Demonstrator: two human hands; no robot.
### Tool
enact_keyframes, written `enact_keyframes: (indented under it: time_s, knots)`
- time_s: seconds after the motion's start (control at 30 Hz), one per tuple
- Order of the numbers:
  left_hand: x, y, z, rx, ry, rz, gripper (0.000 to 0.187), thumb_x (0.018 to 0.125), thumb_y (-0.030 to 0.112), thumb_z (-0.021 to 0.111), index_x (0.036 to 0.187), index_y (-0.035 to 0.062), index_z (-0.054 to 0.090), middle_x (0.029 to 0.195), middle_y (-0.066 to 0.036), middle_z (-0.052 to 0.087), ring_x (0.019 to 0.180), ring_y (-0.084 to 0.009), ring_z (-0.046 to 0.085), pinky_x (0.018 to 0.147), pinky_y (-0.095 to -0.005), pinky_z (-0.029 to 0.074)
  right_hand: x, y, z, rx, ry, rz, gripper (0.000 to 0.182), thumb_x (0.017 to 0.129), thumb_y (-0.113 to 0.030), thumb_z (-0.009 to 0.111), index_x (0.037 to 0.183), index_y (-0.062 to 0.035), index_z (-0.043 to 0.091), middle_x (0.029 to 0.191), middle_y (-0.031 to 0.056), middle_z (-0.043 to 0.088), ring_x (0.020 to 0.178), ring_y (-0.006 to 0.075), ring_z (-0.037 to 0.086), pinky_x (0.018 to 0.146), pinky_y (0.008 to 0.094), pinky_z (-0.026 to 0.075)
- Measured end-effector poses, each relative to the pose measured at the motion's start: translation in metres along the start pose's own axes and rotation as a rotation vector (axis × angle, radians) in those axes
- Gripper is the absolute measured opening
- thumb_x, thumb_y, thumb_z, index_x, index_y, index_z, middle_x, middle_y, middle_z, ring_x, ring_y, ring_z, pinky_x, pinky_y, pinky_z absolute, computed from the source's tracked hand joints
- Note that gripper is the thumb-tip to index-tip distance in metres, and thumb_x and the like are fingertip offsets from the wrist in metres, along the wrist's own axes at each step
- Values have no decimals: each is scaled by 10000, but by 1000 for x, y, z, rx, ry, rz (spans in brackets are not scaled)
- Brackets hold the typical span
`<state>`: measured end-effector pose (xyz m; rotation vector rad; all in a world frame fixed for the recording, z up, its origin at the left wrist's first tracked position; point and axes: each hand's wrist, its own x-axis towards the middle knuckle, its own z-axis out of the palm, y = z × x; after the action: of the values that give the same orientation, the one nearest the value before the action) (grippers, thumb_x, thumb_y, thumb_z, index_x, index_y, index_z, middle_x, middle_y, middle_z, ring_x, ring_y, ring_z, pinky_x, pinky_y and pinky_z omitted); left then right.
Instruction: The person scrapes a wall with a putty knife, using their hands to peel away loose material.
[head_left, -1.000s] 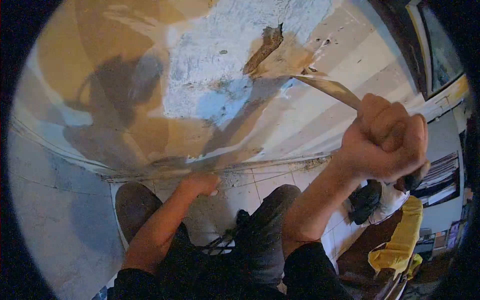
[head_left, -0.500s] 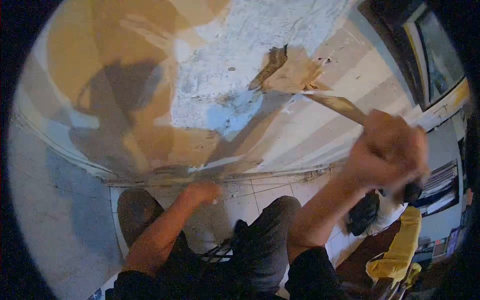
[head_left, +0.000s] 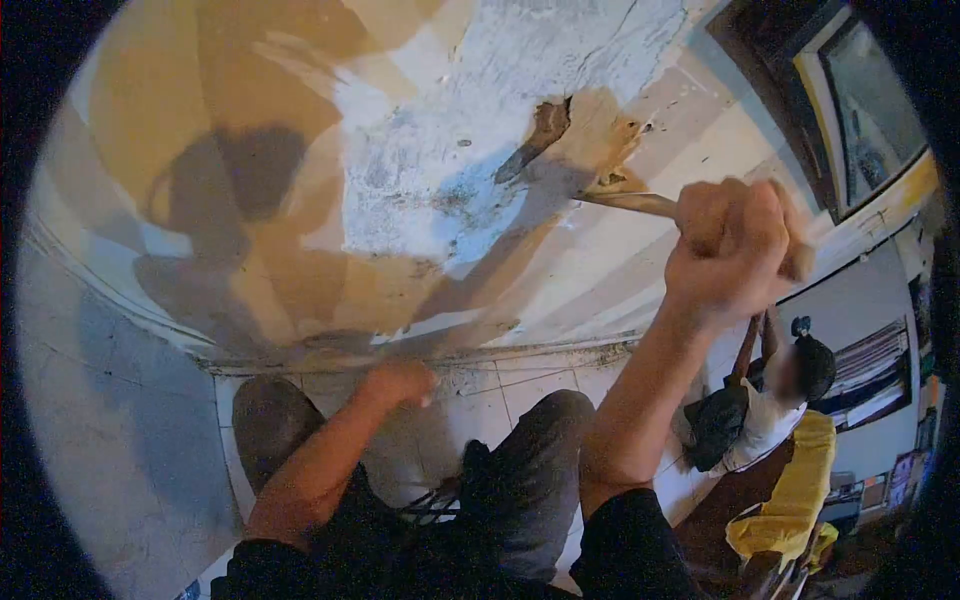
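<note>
My right hand (head_left: 735, 240) is closed around the handle of a scraper (head_left: 630, 201), raised in front of the wall. Its thin metal blade points left, and the tip touches or nearly touches the wall (head_left: 560, 290) just below a patch of peeled paint. Bare brownish plaster (head_left: 583, 140) shows in that patch, beside a dark, ragged-edged strip (head_left: 540, 138). White, flaking paint (head_left: 400, 170) spreads to the left of it. My left hand (head_left: 400, 383) hovers between my knees, fingers curled closed, with nothing visible in it.
A dark window frame (head_left: 800, 100) is at the upper right. Another person (head_left: 765, 425) in a white top sits low on the right, near a yellow cloth (head_left: 800, 490). Pale floor tiles (head_left: 520, 385) meet the wall's base. Shadows fall across the wall.
My right hand has moved left and slightly up, bringing the scraper's tip left along the wall. The blade now shows more edge-on. My left hand has hardly moved.
</note>
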<state>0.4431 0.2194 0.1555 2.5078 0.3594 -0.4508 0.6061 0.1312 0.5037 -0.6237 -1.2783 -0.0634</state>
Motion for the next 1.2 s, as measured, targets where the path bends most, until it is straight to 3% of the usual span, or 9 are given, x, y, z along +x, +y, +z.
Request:
enact_keyframes:
  time_s: [0.07, 0.1, 0.27, 0.37, 0.6, 0.63, 0.7, 0.9, 1.2]
  knots:
    - [7, -2, 5, -87, -71, 4, 343, 760, 222, 679, 1065, 75, 626, 1058, -183, 655, 980, -365, 624, 831, -479, 487, -1, -1, -7, -497, -131, -491, 330, 873, -11, 534, 601, -82, 360, 485, -18, 337, 403, 72, 276, 358, 247, 197]
    - [2, 0, 5, -95, -74, 2, 343, 760, 222, 679, 1065, 75, 626, 1058, -183, 655, 980, -365, 624, 831, -479, 487, -8, -15, 1, 56, -10, -135, 343, 889, -22, 528, 605, -82, 344, 494, -19, 333, 408, 75, 280, 363, 252, 203]
    - [3, -9, 14, -48, 92, 47, 313, 759, 209, 669, 1026, 48, 640, 1006, -183, 668, 947, -359, 640, 811, -483, 503, -16, 1, -2, -95, -36, 8, 370, 909, -142, 489, 597, -100, 295, 492, 1, 308, 393, 100, 263, 359, 263, 202]
    - [6, -6, 14, 37, 31, 65, 289, 771, 198, 652, 1013, 41, 645, 1022, -179, 666, 954, -359, 638, 814, -488, 505, -15, -6, -1, 313, -78, -75, 376, 897, 4, 504, 579, -82, 323, 509, -34, 311, 413, 59, 276, 364, 251, 190]
    - [8, 1, 0, 120, -143, -4, 298, 787, 200, 629, 1046, 53, 635, 1051, -189, 654, 975, -355, 635, 828, -490, 503, -58, 13, -16, -35, 69, -16, 433, 904, -66, 549, 557, -87, 292, 511, -16, 334, 422, 68, 282, 380, 261, 253]
    - [17, -16, 24, 10, -38, 20, 334, 784, 225, 629, 1080, 70, 624, 1051, -189, 654, 980, -353, 632, 830, -489, 500, -80, 17, -20, -183, 382, -69, 406, 870, -91, 593, 558, -85, 334, 511, 2, 360, 444, 97, 370, 414, 261, 336]
    - [15, -24, 26, -85, 60, 41, 370, 782, 249, 628, 1115, 88, 613, 1050, -189, 653, 986, -352, 630, 832, -489, 498, -125, 18, -36, -27, 397, 68, 358, 816, -114, 646, 556, -91, 401, 510, 29, 428, 487, 139, 469, 473, 283, 416]
    - [-6, -7, 1, 5, -4, 28, 458, 771, 322, 635, 1181, 125, 586, 1099, -173, 642, 1008, -351, 618, 855, -485, 489, -213, 27, -69, -447, -148, 787, 285, 814, -153, 661, 594, -30, 530, 497, 5, 470, 454, 116, 403, 450, 289, 348]
    - [-20, 31, -38, -168, -126, -159, 582, 827, 331, 576, 1361, 147, 438, 1147, -216, 608, 1032, -347, 608, 879, -485, 471, -227, 49, -65, -321, -50, 869, 374, 861, -169, 650, 579, -62, 430, 521, -34, 413, 461, 65, 347, 427, 270, 264]
